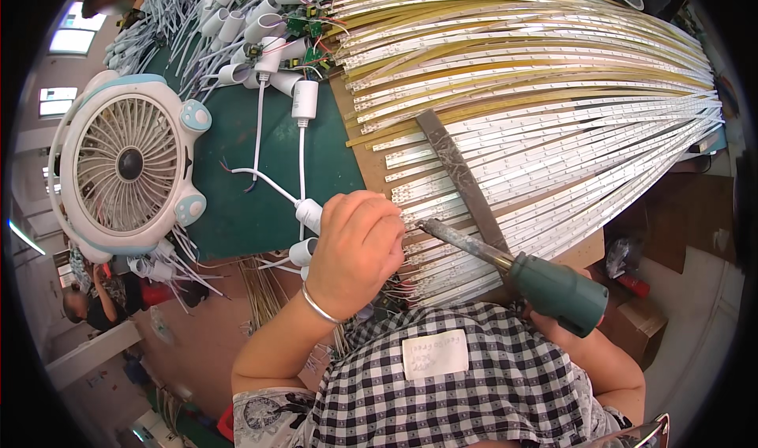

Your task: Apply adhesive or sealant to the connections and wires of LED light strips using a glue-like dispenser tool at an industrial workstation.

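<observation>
My right hand [550, 328] is wrapped round the green handle of a soldering iron [559, 293], which hides most of its fingers. The iron's metal tip points left, down at the ends of white LED strips [489, 172] laid side by side. Close to that tip, my left hand [355, 247] is closed with fingertips pressed together at the strip ends; what they pinch is hidden. A dark flat metal bar [464, 181] lies slantwise across the strips. Just left of my left hand is a white cylindrical housing [309, 215] with a white cable.
A white and blue fan [129, 164] stands at the left on the green table mat [229, 227]. Several white housings [304, 101] with cables and small circuit boards are heaped at the back. A cardboard box [636, 326] sits at the lower right. Another person [99, 298] is at the far left.
</observation>
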Demonstrator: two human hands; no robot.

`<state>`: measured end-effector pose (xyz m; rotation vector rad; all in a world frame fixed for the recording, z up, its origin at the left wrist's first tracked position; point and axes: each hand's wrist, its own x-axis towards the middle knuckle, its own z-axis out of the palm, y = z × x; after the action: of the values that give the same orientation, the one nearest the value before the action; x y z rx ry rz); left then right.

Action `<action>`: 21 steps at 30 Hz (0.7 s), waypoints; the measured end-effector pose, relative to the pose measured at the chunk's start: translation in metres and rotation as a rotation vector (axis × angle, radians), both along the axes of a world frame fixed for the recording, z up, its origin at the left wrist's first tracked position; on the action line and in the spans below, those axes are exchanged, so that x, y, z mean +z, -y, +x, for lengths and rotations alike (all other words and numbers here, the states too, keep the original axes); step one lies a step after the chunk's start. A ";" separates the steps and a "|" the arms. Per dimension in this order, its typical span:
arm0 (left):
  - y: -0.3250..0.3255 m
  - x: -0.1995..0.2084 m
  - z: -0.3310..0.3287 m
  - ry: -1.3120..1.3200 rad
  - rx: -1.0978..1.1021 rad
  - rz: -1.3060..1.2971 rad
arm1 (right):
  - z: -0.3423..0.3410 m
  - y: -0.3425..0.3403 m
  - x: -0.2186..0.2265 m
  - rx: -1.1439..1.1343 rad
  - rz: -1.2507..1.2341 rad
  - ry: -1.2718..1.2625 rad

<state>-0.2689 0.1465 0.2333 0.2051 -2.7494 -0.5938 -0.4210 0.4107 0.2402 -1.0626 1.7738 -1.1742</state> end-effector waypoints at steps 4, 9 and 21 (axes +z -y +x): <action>0.000 -0.002 0.000 0.008 -0.005 0.024 | -0.004 0.008 0.000 0.060 -0.080 -0.121; 0.000 -0.003 0.000 0.008 0.001 0.015 | 0.000 -0.002 -0.005 0.056 -0.035 -0.206; 0.003 -0.004 0.001 -0.006 0.004 0.050 | 0.000 -0.004 -0.007 0.020 0.001 -0.155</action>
<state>-0.2680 0.1438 0.2296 0.2208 -2.7298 -0.6616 -0.4205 0.4147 0.2330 -1.1957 1.8771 -1.1044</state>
